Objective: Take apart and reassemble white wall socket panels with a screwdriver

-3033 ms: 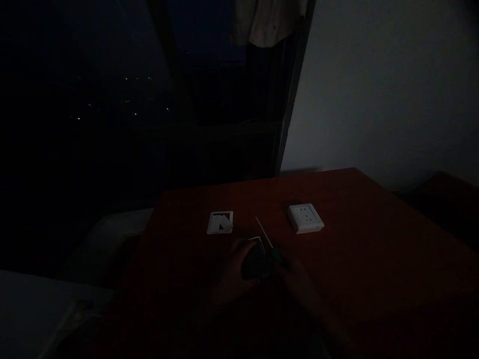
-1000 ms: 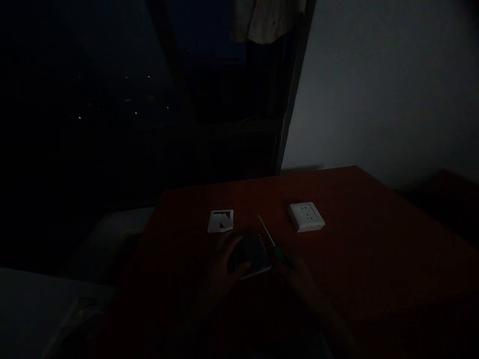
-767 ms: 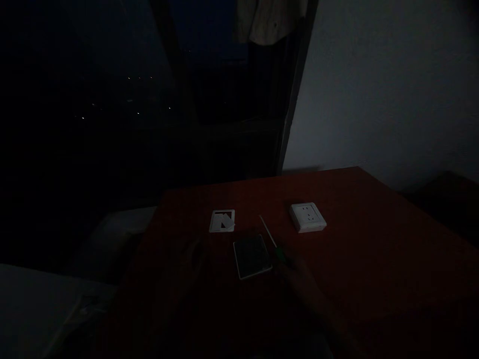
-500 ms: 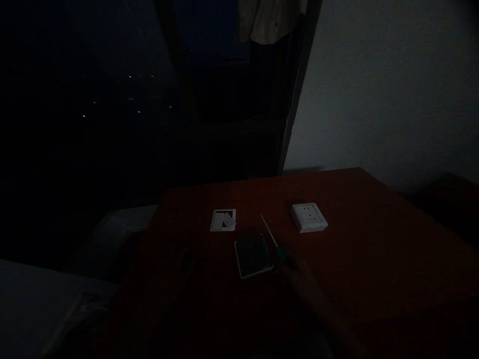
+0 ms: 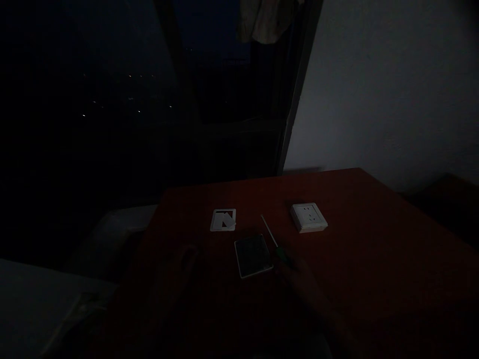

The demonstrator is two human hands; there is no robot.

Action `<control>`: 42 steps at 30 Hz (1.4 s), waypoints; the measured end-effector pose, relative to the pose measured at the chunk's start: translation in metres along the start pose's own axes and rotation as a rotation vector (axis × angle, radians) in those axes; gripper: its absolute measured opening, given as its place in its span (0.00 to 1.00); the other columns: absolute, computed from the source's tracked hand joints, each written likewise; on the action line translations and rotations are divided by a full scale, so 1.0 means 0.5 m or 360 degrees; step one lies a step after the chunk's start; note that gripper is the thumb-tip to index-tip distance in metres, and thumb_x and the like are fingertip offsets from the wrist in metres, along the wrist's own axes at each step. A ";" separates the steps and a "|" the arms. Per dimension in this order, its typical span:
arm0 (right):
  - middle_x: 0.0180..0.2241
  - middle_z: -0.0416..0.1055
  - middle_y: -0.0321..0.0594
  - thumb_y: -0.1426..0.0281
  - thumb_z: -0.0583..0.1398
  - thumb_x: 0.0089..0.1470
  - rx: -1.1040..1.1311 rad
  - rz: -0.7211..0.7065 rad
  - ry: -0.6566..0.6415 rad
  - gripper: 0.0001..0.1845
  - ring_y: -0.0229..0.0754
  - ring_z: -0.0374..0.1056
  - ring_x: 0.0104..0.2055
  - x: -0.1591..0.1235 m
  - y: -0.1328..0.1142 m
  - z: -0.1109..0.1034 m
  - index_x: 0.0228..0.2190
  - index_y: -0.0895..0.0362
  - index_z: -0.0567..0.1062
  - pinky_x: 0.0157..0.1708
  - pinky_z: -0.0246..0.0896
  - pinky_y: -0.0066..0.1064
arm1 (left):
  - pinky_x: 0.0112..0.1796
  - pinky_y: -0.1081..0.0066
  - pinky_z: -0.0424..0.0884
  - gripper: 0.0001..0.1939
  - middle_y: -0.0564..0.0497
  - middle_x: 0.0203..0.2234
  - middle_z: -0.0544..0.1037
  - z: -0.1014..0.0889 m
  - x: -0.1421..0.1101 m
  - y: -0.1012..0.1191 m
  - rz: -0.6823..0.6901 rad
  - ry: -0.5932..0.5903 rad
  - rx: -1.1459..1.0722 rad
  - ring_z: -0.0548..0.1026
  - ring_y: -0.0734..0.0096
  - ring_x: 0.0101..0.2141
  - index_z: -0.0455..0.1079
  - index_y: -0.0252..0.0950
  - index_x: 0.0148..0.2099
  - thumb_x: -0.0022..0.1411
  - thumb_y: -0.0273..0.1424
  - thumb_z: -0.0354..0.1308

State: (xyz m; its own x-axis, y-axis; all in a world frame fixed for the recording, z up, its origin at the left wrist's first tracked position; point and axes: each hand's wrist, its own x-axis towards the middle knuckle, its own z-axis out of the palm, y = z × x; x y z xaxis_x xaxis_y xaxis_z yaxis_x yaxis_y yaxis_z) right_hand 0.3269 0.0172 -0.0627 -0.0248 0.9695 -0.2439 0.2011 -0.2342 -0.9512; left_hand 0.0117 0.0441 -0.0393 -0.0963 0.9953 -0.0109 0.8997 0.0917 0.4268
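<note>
My right hand (image 5: 297, 276) is closed around the green handle of a screwdriver (image 5: 270, 232), whose metal shaft points away from me over the table. Left of that hand lies a square, dark-faced panel with a pale rim (image 5: 253, 256). My left hand (image 5: 183, 264) rests low over the table, left of the panel and apart from it. It is so dark there that its fingers barely show. Beyond the panel lies a white square frame (image 5: 212, 222) with loose white pieces on it. A white wall socket (image 5: 310, 217) on a thick box sits farther right.
The reddish-brown table (image 5: 374, 239) reaches to a pale wall (image 5: 392, 89) at the right. Behind it is a dark window with small lights outside and a cloth (image 5: 265, 22) hanging at the top. A pale surface (image 5: 45, 304) stands at the lower left.
My left hand has shifted very slightly. My right hand, the screwdriver and the things on the table stay where they were.
</note>
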 end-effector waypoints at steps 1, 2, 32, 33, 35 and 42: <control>0.27 0.70 0.36 0.57 0.56 0.52 0.0002 0.0002 -0.0001 0.16 0.39 0.64 0.27 0.000 0.000 0.000 0.33 0.57 0.72 0.27 0.60 0.27 | 0.42 0.64 0.72 0.15 0.51 0.43 0.79 -0.002 -0.001 0.009 0.0033 0.0008 -0.0037 0.77 0.61 0.41 0.70 0.42 0.46 0.65 0.39 0.45; 0.27 0.70 0.36 0.57 0.57 0.52 0.0003 0.0002 -0.0008 0.16 0.39 0.64 0.27 0.000 0.000 0.000 0.32 0.57 0.72 0.27 0.60 0.27 | 0.42 0.64 0.72 0.14 0.52 0.42 0.79 -0.002 -0.001 0.019 0.0072 0.0019 -0.0072 0.77 0.61 0.41 0.71 0.43 0.44 0.64 0.40 0.47; 0.27 0.69 0.37 0.59 0.56 0.52 0.0024 -0.0045 0.0001 0.14 0.40 0.65 0.29 -0.004 -0.003 0.003 0.30 0.57 0.72 0.28 0.60 0.27 | 0.42 0.70 0.73 0.09 0.54 0.38 0.77 0.055 -0.012 0.153 0.0753 -0.0113 -0.0490 0.76 0.69 0.39 0.73 0.43 0.40 0.62 0.30 0.52; 0.28 0.70 0.37 0.59 0.56 0.52 0.0031 -0.0052 -0.0007 0.14 0.41 0.66 0.30 -0.004 -0.004 0.003 0.31 0.57 0.72 0.29 0.60 0.27 | 0.42 0.70 0.73 0.09 0.54 0.38 0.77 0.059 -0.012 0.155 0.0763 -0.0102 -0.0505 0.76 0.69 0.39 0.73 0.43 0.40 0.62 0.30 0.53; 0.29 0.70 0.38 0.58 0.56 0.52 0.0044 -0.0073 -0.0018 0.14 0.41 0.66 0.32 -0.004 -0.005 0.002 0.31 0.57 0.72 0.31 0.61 0.28 | 0.42 0.70 0.72 0.09 0.54 0.38 0.77 0.065 -0.013 0.162 0.0776 -0.0077 -0.0540 0.76 0.70 0.40 0.73 0.42 0.41 0.62 0.29 0.53; 0.26 0.68 0.35 0.61 0.56 0.52 0.0052 -0.0064 0.0002 0.11 0.38 0.63 0.26 -0.002 -0.005 0.005 0.29 0.57 0.71 0.25 0.57 0.26 | 0.42 0.70 0.71 0.08 0.53 0.38 0.77 0.072 -0.011 0.230 0.0821 -0.0131 -0.0538 0.75 0.70 0.39 0.73 0.41 0.40 0.63 0.28 0.53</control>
State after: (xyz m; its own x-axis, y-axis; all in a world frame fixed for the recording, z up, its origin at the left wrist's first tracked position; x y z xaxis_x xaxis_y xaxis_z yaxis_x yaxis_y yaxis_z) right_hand 0.3241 0.0168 -0.0607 -0.0308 0.9783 -0.2049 0.1678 -0.1970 -0.9659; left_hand 0.1312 0.0505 -0.0226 0.3599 0.9093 0.2091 0.6356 -0.4030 0.6585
